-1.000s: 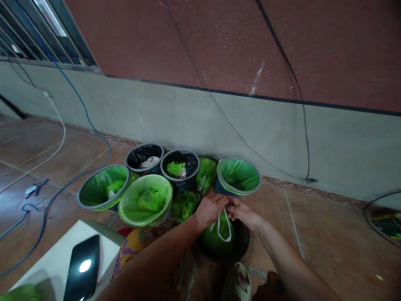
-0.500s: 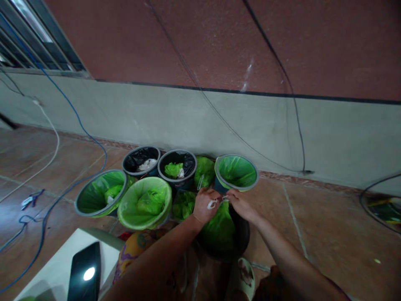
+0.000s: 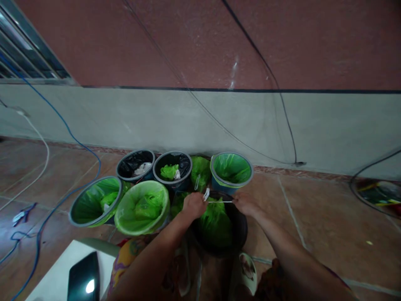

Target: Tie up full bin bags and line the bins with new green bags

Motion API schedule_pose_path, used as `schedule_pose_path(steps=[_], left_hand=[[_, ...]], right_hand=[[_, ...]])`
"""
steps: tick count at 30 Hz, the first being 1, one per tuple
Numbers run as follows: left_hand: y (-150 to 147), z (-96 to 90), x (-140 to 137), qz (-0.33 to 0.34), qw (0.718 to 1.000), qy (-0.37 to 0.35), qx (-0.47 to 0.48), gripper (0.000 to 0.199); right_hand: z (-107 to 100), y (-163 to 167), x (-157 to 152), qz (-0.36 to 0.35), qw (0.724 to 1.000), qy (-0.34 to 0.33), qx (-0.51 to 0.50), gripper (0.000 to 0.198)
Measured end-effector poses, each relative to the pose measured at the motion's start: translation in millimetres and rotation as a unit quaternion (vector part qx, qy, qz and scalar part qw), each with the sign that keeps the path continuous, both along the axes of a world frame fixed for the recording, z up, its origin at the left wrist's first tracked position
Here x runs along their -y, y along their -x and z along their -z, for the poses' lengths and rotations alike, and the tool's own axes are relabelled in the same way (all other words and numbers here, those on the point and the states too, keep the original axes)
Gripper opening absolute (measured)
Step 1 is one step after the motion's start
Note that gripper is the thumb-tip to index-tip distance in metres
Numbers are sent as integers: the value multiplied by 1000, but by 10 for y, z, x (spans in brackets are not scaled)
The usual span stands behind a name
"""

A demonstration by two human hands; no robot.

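Observation:
A white string [image 3: 221,201] is stretched taut between my two hands, across the neck of a green plastic bag [image 3: 216,225]. The bag sits inside a black bucket [image 3: 240,230] in front of my feet. My left hand [image 3: 194,205] is closed on the string's left end, and a white loop sticks up beside its fingers. At the bucket's right rim my right hand [image 3: 247,202] grips the other end. Behind them stand a lined bin [image 3: 232,169] and a tied green bag [image 3: 200,171] with a white string.
Several lined bins, among them a light green one [image 3: 140,209], stand to the left, near the wall [image 3: 156,117]. A phone [image 3: 84,278] lies on a white surface [image 3: 53,271] at lower left. A blue cable [image 3: 67,190] crosses the floor; a tool [image 3: 23,215] lies beyond it.
My hands have moved apart, drawing the string straight over the bag's neck. The view has shifted slightly, while the bins have stayed in place.

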State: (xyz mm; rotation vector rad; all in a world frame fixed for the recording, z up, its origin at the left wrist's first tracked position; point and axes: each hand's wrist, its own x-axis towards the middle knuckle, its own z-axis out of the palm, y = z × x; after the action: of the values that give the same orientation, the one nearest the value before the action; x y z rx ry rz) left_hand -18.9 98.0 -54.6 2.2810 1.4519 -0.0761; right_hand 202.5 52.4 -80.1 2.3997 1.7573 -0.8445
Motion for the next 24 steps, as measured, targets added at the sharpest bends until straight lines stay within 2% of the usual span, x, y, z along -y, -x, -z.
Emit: schedule_pose_path(steps=[2,4,7,10,12,14,17,20,22,24], left_hand=[[12,-6,-44,-37,996,55,52,20],[-5,7,-66,-71,977,123,158,23],[-84,61,-36,-152,902,224,337,25],[-176,123,28,-191,820,303,447,28],[-215,151,55,-192,788,332,481,31],[-230,166,62,-178,771,341,507,27],[-224,179,53,-126,770,335,529,19],[-216,211,52,-65,810,307,496,14],[-219,251,58,-37,836,283,469,10],[-224,297,61,-27,847,264,461,13]], right_hand=[[5,6,10,-6,1000,-3,0,26],[-22,22,14,-7,999,-23,-32,30],[-108,63,14,4,984,-68,-165,36],[-221,125,12,-10,953,-105,-283,39],[-296,172,15,-38,939,-119,-321,41],[-361,217,21,-69,928,-119,-346,42],[-430,274,36,-99,918,-118,-365,40],[-459,312,35,-103,908,-126,-387,39],[-454,324,18,-62,895,-140,-419,42],[-423,328,-5,17,881,-158,-446,47]])
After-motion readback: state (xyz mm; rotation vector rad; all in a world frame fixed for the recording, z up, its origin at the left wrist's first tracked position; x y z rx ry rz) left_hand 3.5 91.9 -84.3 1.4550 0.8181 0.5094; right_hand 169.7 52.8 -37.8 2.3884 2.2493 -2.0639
